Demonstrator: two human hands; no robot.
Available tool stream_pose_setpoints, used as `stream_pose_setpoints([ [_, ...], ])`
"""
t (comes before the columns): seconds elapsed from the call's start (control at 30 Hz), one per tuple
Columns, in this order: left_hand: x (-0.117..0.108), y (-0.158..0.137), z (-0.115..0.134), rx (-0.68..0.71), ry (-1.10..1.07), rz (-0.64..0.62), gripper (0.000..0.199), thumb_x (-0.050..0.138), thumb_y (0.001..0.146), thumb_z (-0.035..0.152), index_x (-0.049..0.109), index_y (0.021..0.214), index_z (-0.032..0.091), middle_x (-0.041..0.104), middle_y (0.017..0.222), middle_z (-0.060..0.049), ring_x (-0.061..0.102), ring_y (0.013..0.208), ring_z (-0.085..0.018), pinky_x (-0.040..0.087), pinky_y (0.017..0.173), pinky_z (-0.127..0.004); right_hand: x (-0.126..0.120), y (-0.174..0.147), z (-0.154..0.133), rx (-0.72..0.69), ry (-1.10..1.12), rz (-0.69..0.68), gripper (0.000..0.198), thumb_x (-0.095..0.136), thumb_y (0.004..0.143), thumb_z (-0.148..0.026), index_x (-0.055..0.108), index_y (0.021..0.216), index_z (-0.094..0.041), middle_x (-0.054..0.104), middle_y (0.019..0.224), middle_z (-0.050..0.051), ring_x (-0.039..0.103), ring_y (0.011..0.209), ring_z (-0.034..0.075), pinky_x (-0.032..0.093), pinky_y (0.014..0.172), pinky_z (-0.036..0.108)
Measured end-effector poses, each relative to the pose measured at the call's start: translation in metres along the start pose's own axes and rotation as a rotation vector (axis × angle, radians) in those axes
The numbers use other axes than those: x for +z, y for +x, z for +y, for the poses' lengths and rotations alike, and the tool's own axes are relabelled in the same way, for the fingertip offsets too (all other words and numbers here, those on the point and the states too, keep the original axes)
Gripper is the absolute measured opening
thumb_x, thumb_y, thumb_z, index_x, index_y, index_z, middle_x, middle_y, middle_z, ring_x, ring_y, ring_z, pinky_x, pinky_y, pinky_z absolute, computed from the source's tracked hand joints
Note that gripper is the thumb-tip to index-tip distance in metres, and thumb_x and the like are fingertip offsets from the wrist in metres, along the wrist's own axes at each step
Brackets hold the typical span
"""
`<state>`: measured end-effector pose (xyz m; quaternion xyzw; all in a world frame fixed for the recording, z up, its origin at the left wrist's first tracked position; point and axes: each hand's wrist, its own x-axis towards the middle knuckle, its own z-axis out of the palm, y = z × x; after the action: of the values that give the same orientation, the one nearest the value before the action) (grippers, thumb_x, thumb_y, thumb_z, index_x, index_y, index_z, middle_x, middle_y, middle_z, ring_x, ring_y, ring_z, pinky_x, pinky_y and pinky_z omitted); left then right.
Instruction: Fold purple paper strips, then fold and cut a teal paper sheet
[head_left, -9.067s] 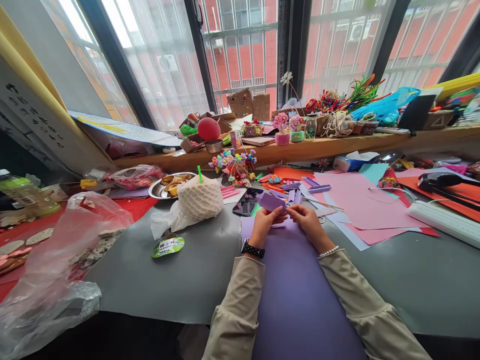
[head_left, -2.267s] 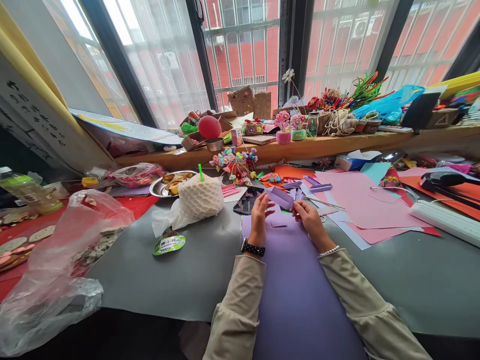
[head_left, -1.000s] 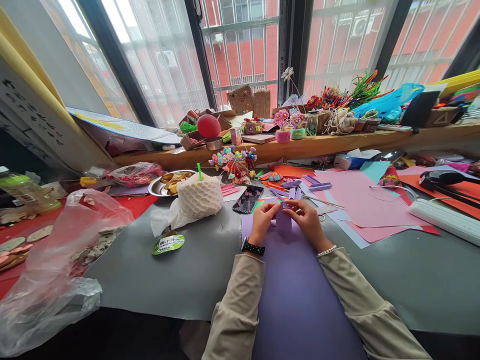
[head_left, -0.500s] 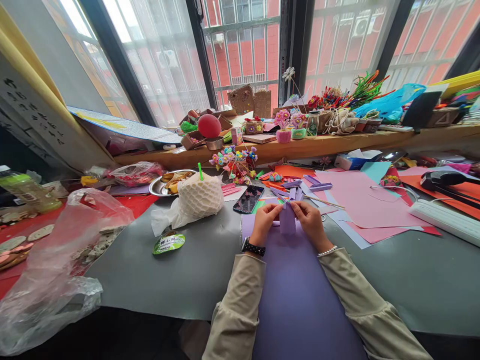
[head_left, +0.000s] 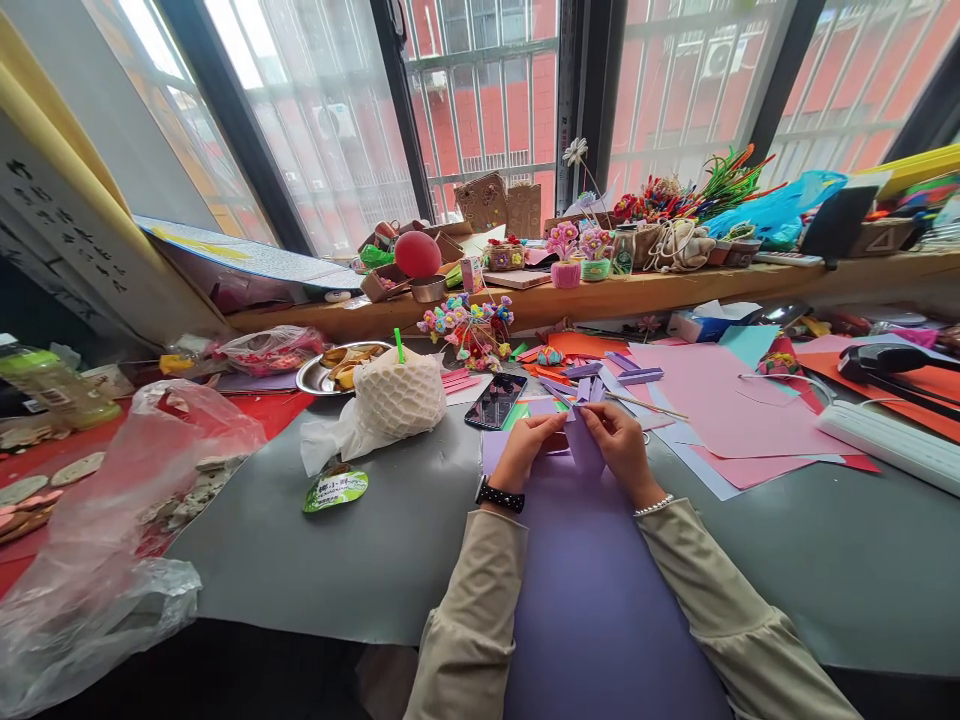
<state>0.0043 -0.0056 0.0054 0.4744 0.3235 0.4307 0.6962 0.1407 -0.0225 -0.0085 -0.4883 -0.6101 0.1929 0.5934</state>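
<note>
A small piece of purple paper (head_left: 586, 452), with folds near its top, stands up between my hands. My right hand (head_left: 624, 448) pinches its right edge between thumb and fingers. On the other side my left hand (head_left: 529, 446) has its fingers closed at the upper left of the piece; the fingertips are partly hidden. Beneath both forearms lies a large purple sheet (head_left: 600, 600). Just beyond the hands are several folded purple strips (head_left: 637, 376). A black phone (head_left: 496, 401) rests to the left of them.
Left of the phone sits a net-wrapped white bundle (head_left: 401, 400) with a green straw, beside a metal plate (head_left: 309, 376). Pink sheets (head_left: 712, 390) and a white power strip (head_left: 889, 445) lie to the right. A plastic bag (head_left: 112, 520) drapes over the left side.
The small purple piece has turned and tilted between my fingers. My left hand has shifted slightly down and away from its top, while the right hand stays near the same spot.
</note>
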Motion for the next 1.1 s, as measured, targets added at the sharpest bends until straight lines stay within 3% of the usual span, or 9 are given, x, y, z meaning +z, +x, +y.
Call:
stream_pose_setpoints([
  [0.2,-0.0020,0.0002,0.0016,-0.078,-0.014,-0.022,0.033,0.066,0.057,0.039,0.064,0.073,0.011,0.060,0.064,-0.006,0.057,0.062,-0.014,0.044,0.066,-0.028,-0.0007,-0.0009,-0.0030,-0.059,-0.052,0.021,0.024,0.045,0.076,-0.038,0.059,0.079,-0.019,0.060,0.074,0.004,0.054,0.068,0.016,0.043,0.061,0.027],
  [0.57,-0.0014,-0.0011,0.0000,-0.060,-0.045,-0.038,0.030,0.068,0.057,0.031,0.065,0.078,0.009,0.063,0.073,-0.010,0.058,0.066,-0.015,0.045,0.070,-0.030,-0.0006,-0.0019,-0.0058,-0.107,-0.077,0.005,0.022,0.044,0.077,-0.035,0.059,0.079,-0.019,0.059,0.075,0.004,0.054,0.069,0.016,0.043,0.062,0.028],
  [1.1,0.0004,-0.0015,0.0004,-0.029,-0.033,-0.007,0.033,0.070,0.053,0.033,0.065,0.075,0.009,0.065,0.068,-0.006,0.059,0.067,-0.017,0.042,0.077,-0.034,-0.0001,-0.0017,-0.0034,-0.144,-0.085,0.014,0.019,0.045,0.077,-0.031,0.059,0.079,-0.018,0.059,0.075,0.003,0.054,0.069,0.015,0.043,0.061,0.026],
])
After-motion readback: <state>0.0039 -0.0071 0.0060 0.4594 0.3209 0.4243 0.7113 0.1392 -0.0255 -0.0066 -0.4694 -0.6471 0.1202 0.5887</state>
